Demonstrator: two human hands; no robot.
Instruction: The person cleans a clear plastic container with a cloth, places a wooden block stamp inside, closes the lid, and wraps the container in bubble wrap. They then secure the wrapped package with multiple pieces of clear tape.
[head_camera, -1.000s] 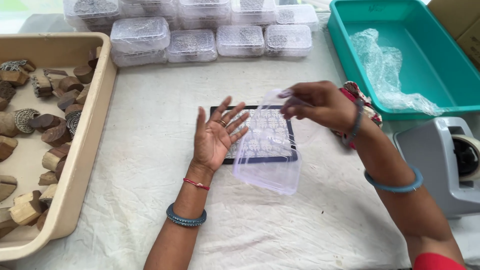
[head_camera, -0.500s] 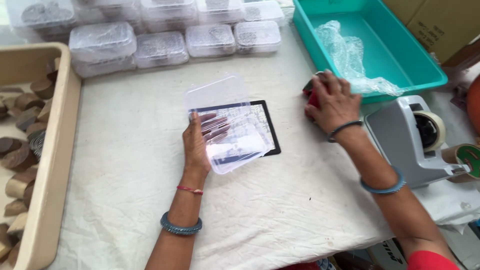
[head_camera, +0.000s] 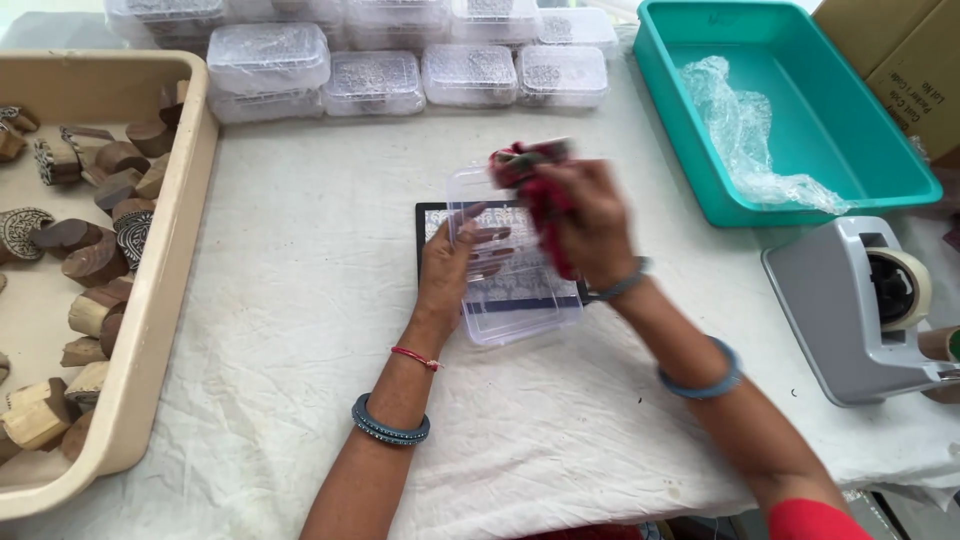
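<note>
My left hand (head_camera: 462, 262) holds a clear plastic box (head_camera: 520, 300) from its left side, with the fingers spread inside it, over a dark-framed patterned card (head_camera: 432, 225) on the white cloth. My right hand (head_camera: 585, 222) grips a bunched red cloth (head_camera: 532, 170) and presses it at the top of the box. The motion blurs the cloth.
A beige tray (head_camera: 150, 300) of carved wooden blocks lies at the left. Several closed clear boxes (head_camera: 375, 75) line the far edge. A teal bin (head_camera: 850, 175) with crumpled plastic wrap (head_camera: 745, 130) stands at the right, a grey tape dispenser (head_camera: 860, 310) in front of it.
My right hand left the spot near the teal bin, picked up the red cloth and brought it back to the box. My left hand has kept the clear box throughout.
</note>
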